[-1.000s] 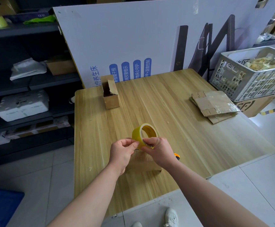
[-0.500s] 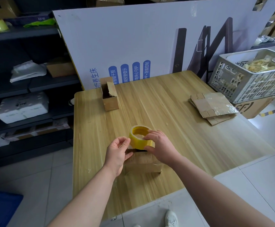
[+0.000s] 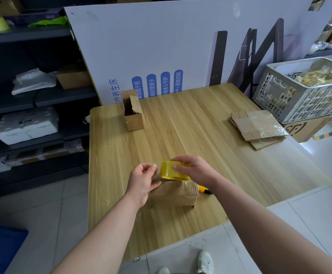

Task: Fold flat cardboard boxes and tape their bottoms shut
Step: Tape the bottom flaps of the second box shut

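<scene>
A small folded cardboard box lies on the wooden table near its front edge. On top of the box rests a yellow tape roll, lying on its side. My right hand grips the roll from above and the right. My left hand is at the box's left end, with thumb and fingers pinched together beside the roll; whether it pinches the tape's free end I cannot tell. A stack of flat cardboard boxes lies at the table's right side.
An upright open cardboard box stands at the table's back left. A yellow utility knife lies just right of the near box. A grey plastic crate sits beyond the right edge. Dark shelves stand to the left, a white board behind.
The tape roll came down from upright in the air onto the top of the box, turned on its side. My left hand shifted to the box's left end.
</scene>
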Demonstrator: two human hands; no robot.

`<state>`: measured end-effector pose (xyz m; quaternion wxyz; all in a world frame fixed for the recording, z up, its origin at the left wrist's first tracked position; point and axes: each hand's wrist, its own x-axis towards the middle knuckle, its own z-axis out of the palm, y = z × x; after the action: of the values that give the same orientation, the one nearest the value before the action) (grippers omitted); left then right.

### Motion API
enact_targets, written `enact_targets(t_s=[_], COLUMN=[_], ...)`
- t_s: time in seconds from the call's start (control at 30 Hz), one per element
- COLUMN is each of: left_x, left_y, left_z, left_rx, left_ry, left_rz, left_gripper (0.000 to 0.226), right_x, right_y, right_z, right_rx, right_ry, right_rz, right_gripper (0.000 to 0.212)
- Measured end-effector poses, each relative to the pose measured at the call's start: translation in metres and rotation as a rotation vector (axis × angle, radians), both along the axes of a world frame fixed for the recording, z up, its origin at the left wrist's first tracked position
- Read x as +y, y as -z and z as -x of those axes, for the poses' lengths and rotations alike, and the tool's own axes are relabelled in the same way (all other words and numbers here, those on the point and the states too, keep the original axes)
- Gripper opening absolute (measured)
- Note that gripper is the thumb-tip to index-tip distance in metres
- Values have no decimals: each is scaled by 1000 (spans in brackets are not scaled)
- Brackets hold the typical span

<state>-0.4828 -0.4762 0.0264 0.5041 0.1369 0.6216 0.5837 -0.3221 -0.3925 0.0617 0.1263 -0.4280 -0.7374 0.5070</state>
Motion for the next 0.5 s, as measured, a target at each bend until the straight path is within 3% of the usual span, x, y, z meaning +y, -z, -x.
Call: enact_targets(t_s=[0.17,0.33,0.5], left_x=[-1,-4,-3], left_y=[3,11,13], left_z=[7,5,6], left_rx=[-131,-107,-75], left_ry=[-11,-28,-41], left_rz=[-11,-14,-28], left_gripper=[17,4,10], right_x=[1,-2,2], right_y=[1,3,-14], right_z=[2,6,17], right_rx=[-19,-95,-77], right_ry=[-21,-3,5], right_rz=[8,-64,-245], right_gripper=[26,31,24])
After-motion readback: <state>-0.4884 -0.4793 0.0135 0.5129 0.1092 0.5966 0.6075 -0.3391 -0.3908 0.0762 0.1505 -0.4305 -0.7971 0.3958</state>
